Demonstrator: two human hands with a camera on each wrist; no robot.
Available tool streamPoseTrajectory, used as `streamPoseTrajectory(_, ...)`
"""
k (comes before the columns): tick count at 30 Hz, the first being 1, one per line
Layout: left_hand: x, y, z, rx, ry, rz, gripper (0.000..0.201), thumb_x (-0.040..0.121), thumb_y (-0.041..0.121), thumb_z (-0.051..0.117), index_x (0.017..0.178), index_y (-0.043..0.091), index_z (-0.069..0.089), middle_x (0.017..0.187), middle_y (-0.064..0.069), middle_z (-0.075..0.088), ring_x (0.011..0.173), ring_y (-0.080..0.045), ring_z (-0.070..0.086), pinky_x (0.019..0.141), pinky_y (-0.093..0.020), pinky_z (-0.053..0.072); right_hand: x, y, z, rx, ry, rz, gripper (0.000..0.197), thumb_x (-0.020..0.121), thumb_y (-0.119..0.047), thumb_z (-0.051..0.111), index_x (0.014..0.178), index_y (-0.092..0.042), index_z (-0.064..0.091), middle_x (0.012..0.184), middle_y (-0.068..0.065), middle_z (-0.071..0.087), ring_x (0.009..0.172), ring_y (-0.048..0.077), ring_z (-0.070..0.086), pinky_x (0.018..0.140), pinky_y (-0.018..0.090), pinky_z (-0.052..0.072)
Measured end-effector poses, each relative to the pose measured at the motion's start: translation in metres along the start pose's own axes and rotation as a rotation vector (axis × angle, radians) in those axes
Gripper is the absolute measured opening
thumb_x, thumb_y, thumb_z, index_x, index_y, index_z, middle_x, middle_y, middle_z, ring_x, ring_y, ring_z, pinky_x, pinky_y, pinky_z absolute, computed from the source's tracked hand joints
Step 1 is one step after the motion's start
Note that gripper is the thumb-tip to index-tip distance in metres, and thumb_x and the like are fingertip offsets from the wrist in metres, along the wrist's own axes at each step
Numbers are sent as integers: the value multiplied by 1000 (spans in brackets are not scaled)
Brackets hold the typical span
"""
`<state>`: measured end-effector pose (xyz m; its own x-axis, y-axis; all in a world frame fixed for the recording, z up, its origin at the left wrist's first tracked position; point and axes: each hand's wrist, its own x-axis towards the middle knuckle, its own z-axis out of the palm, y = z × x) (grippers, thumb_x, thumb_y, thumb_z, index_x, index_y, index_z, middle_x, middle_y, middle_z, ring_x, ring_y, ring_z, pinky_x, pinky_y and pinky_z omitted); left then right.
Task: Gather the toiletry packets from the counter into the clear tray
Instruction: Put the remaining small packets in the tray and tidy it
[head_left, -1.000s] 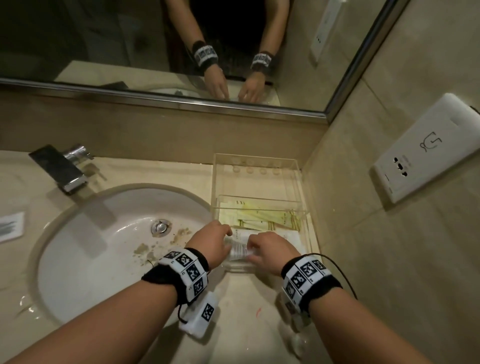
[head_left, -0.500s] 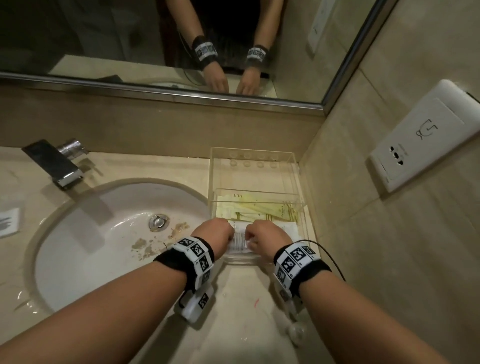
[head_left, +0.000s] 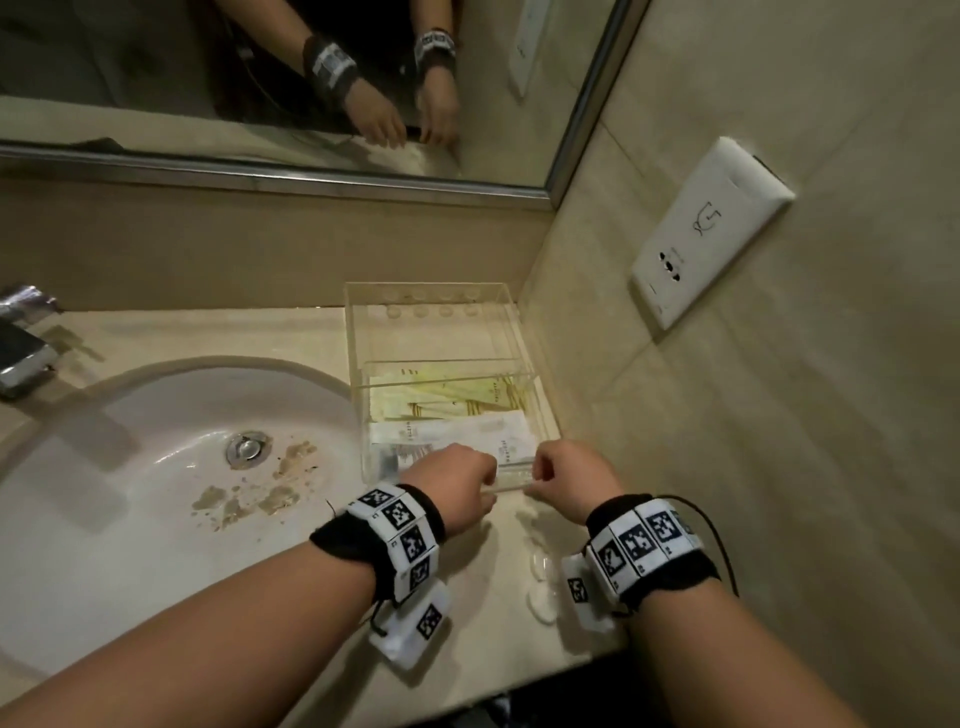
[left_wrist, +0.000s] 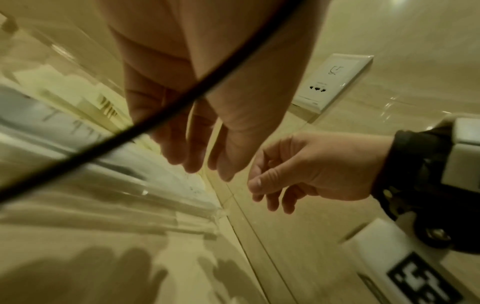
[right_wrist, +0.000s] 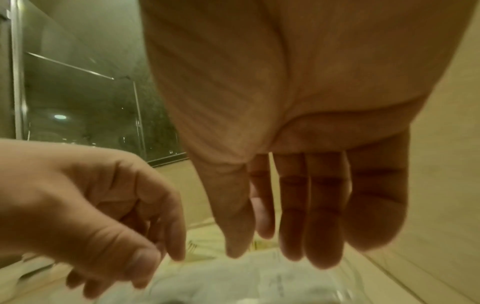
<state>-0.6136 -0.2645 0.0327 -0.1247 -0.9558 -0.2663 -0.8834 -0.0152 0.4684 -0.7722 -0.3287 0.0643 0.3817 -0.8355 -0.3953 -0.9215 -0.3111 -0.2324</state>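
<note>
- Both hands are seen at the near wall of the clear tray (head_left: 358, 374); the left hand (head_left: 451, 488) and right hand (head_left: 574, 480) are loosely open, fingers hanging relaxed, and nothing is held in either.
- From the head view only the backs of the hands are shown; the slack, empty fingers are revealed by the wrist views, where the left hand's fingers (left_wrist: 182, 148) and the right hand's fingers (right_wrist: 322, 205) are seen pointing down over the tray.
- The toiletry packets (head_left: 452, 410) are found inside the tray's near compartment: pale yellow sachets at the back, flat white printed ones in front, overlapping.
- The far compartment is marked by two rows of round bumps.
- The tray, a rectangular box of transparent plastic, is set on the beige stone counter (head_left: 270, 332) in the corner, between the white oval sink (head_left: 156, 467) and the tiled side wall.
- A white wall socket (head_left: 711, 234) is mounted on that wall; the hands are reflected in the mirror (head_left: 260, 78).
</note>
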Motion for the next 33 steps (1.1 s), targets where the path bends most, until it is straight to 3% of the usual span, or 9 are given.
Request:
streamPoseTrajectory(3,-16,-9,-5,-20,13,-32,26,89,36,57,108,19,63,103,-5,68,93,-24,63,77,-34,50,-8,-17,3,22,1,-48,15,77,-26,71,73,-19,58,75,-2,62,72,18,58,64,30,46)
streamPoseTrajectory(6,-42,-35,-27,-65,80,-108,27,90,37,56,107,19,64,103,-5,69,92,-24,64,78,-34,52,-4,-68,-3,32,39,-176,12,78,-26,70,77,-19,60,78,-2,64,75,17,59,69,33,51)
streamPoseTrajectory(11,-121,-118,-71,-152,243,-351,31,89,40,55,112,21,63,105,-1,69,100,-21,62,87,-35,51,5,-198,11,48,86,-448,15,81,-31,68,86,-18,62,82,-2,65,77,17,60,71,36,53)
streamPoseTrajectory(15,-216,-192,-95,-232,381,-581,28,88,38,56,109,22,65,101,1,69,96,-18,63,83,-30,50,-2,-311,47,35,26,-641,16,83,-36,66,85,-21,60,83,-4,65,76,15,59,65,30,48)
streamPoseTrajectory(19,-308,-252,-102,-344,523,-790,21,86,36,60,102,23,67,89,3,69,87,-16,62,79,-26,49,-9,-412,94,-17,-72,-758,16,82,-37,65,85,-23,57,90,-1,65,82,19,58,68,32,47)
streamPoseTrajectory(22,-364,-289,-98,-430,610,-885,15,86,34,62,95,24,67,83,4,68,79,-14,63,71,-23,46,-1,-472,130,-67,-112,-789,17,82,-34,65,89,-19,58,96,3,65,85,21,59,70,32,46)
streamPoseTrajectory(25,-407,-319,-92,-471,660,-930,16,87,36,62,96,24,67,82,5,67,77,-11,62,70,-24,46,17,-521,161,-161,-122,-790,25,84,-31,64,103,-15,61,106,7,63,94,25,60,77,34,49)
streamPoseTrajectory(29,-441,-343,-85,-526,726,-977,12,88,36,62,93,26,66,81,8,65,76,-9,61,71,-25,48,50,-570,191,-330,-129,-777,36,86,-21,63,120,-14,53,121,12,56,109,31,54,90,39,48)
streamPoseTrajectory(33,-456,-353,-81,-555,760,-979,9,88,34,63,89,26,65,78,7,65,68,-6,58,66,-22,46,69,-595,206,-361,-203,-707,62,81,-36,69,133,-14,43,134,6,45,125,32,40,103,44,40)
